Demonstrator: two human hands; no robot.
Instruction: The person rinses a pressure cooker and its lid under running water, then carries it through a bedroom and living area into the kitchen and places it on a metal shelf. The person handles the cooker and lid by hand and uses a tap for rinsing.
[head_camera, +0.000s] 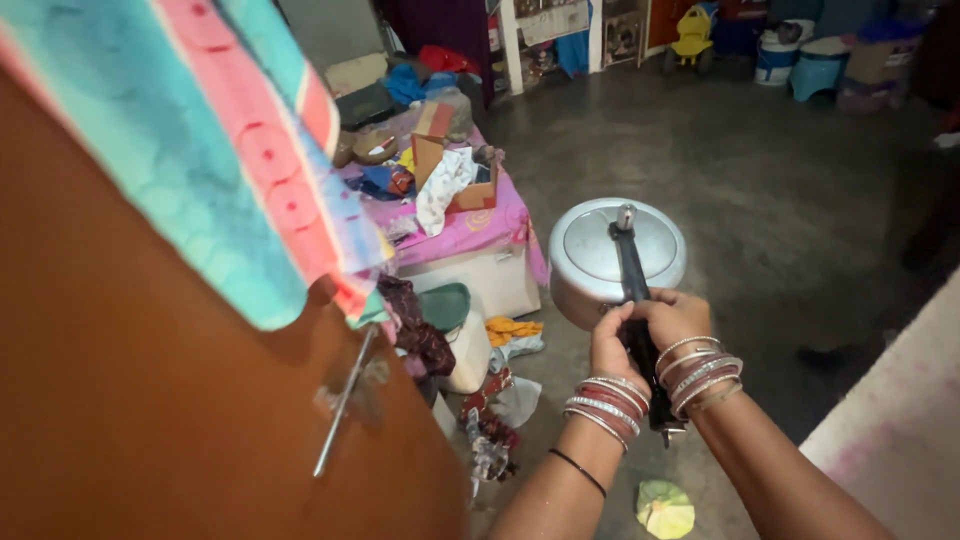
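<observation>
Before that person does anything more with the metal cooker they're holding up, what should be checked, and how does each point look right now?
1. Both hands on the handle: left hand and right hand wrap the black handle - ok.
2. Lid seated on the pressure cooker - ok, looks flush.
3. Lid locked - cannot tell.
4. Vent weight on top - ok.
5. Floor below clear - not ok, clothes lie nearby.
</observation>
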